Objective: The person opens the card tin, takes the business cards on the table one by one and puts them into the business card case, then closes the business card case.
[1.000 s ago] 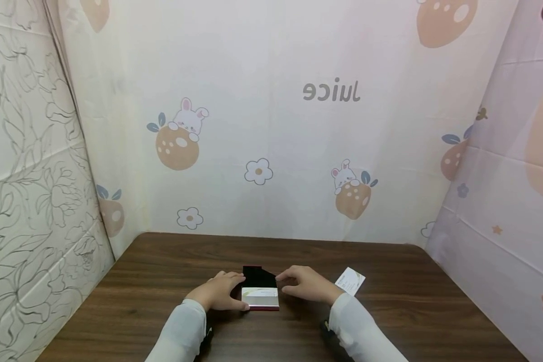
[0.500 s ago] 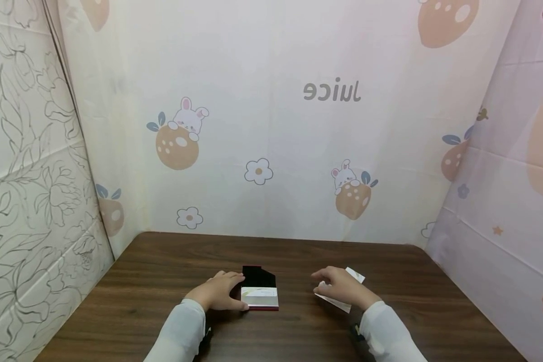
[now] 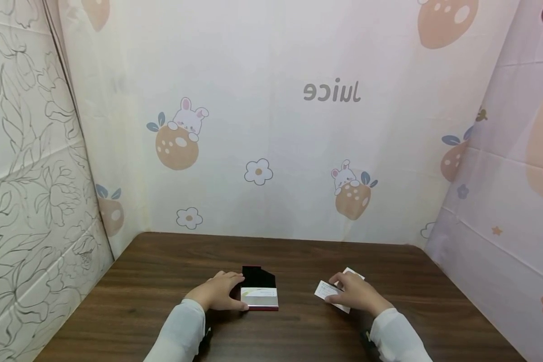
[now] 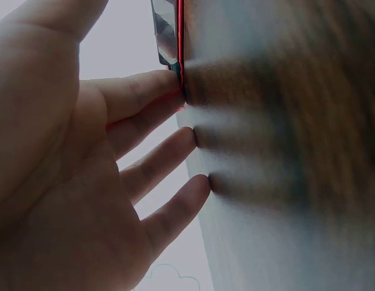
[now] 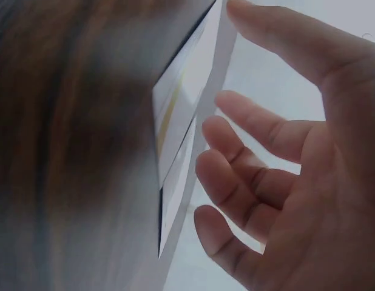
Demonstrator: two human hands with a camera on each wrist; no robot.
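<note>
An open card case (image 3: 264, 300) lies on the table, its black flap folded back and a white card inside. The case's edge is red and its front is silvery. My left hand (image 3: 217, 291) holds the case at its left side, thumb by the front corner and index finger farther back. In the left wrist view, other fingertips rest on the tabletop. My right hand (image 3: 357, 291) hovers over two overlapping business cards, with relaxed fingers and nothing in its grasp. The nearer card (image 5: 181, 97) has a yellow stripe; the farther card (image 5: 178, 182) is partly covered.
The brown wood-grain table (image 3: 185, 332) reaches back to a white patterned curtain (image 3: 271, 125). Similar printed cloth hangs on both sides. Bare tabletop lies between the case and the cards.
My right hand has left the case's right side and moved right to the cards, its fingertips lower over the nearer one. My left hand and the case have stayed in place.
</note>
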